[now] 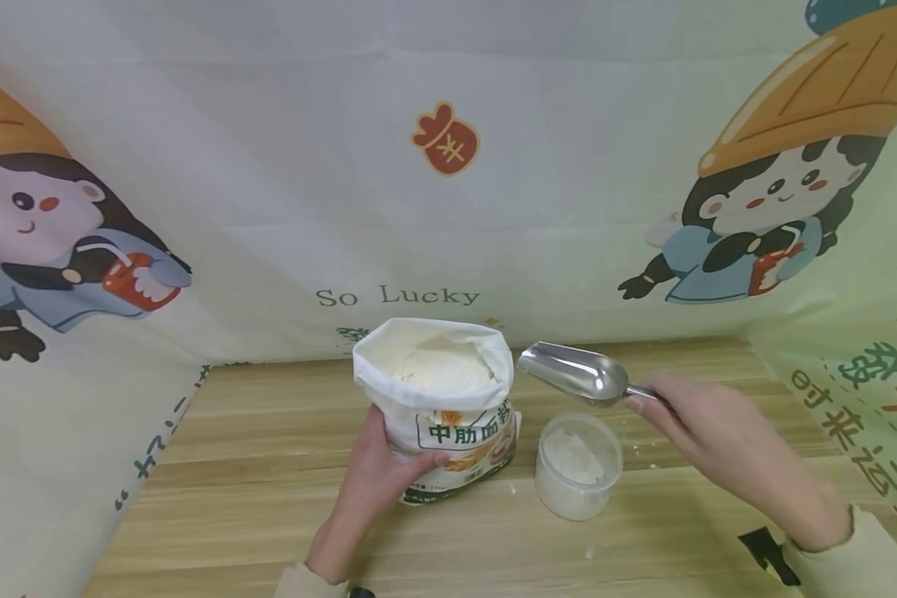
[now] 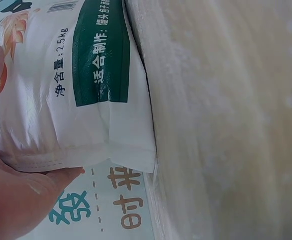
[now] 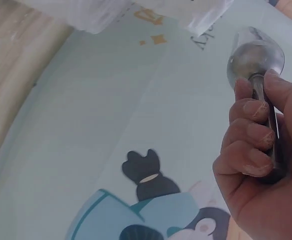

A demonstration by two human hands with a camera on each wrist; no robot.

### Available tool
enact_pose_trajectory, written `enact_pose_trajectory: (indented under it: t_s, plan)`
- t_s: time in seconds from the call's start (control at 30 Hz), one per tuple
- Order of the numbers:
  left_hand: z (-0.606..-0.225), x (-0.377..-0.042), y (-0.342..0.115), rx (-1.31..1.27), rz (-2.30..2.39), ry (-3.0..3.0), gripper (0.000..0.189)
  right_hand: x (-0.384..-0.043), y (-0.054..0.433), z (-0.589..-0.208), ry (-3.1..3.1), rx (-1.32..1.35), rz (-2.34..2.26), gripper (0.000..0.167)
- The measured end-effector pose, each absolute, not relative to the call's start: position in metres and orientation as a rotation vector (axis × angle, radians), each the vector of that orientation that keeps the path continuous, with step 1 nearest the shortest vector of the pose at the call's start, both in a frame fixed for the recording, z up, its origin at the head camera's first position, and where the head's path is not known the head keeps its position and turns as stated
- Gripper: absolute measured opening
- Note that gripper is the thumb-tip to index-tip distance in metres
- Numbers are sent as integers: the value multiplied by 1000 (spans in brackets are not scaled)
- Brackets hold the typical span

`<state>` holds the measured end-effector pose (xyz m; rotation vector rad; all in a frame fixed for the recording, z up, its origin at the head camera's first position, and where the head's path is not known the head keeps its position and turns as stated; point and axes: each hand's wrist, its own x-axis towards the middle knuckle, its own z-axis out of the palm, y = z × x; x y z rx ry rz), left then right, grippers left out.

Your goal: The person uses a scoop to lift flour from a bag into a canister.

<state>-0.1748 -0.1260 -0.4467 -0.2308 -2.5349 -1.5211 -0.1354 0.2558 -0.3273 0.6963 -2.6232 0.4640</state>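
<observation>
Your right grip (image 1: 706, 419) clamps the scoop (image 1: 579, 374), your left grip (image 1: 384, 469) the flour bag (image 1: 459, 428). You seem between scoopfuls; next likely calls for dipping in.

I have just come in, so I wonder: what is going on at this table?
A person is working with white powder. The left hand holds the side of an open bag that stands on the table. The right hand grips a metal scoop in the air, just right of the bag's mouth in the head view; I see no powder in it. Beside the bag stands a clear round tub without a lid, already holding some powder.
</observation>
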Motion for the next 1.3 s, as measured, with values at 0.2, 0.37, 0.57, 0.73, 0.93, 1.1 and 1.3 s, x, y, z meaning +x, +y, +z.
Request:
enact_pose_trajectory:
  t_s: [0.2,0.37,0.57,0.73,0.93,1.1,1.3]
  plan:
    - [-446,-174,-126,-244,-1548,-2517,104,-141,239,-316,-2647,734,562,17]
    - [-446,-174,-126,-251,-1546,-2519,104,-145,226,-308,-2632,770,526,12]
    - [-445,-174,-126,-241,-1542,-2531,104,-154,214,-302,-2531,812,356,10]
    - [-445,-174,-126,-233,-1535,-2540,102,-161,207,-297,-2434,838,245,18]
    - [-445,-173,-125,-218,-1524,-2546,103,-166,199,-292,-2370,822,135,34]
    - [-445,-173,-126,-210,-1511,-2550,102,-167,195,-287,-2368,787,27,18]
    - [-443,-173,-126,-198,-1506,-2561,100,-167,189,-281,-2420,801,-47,19]
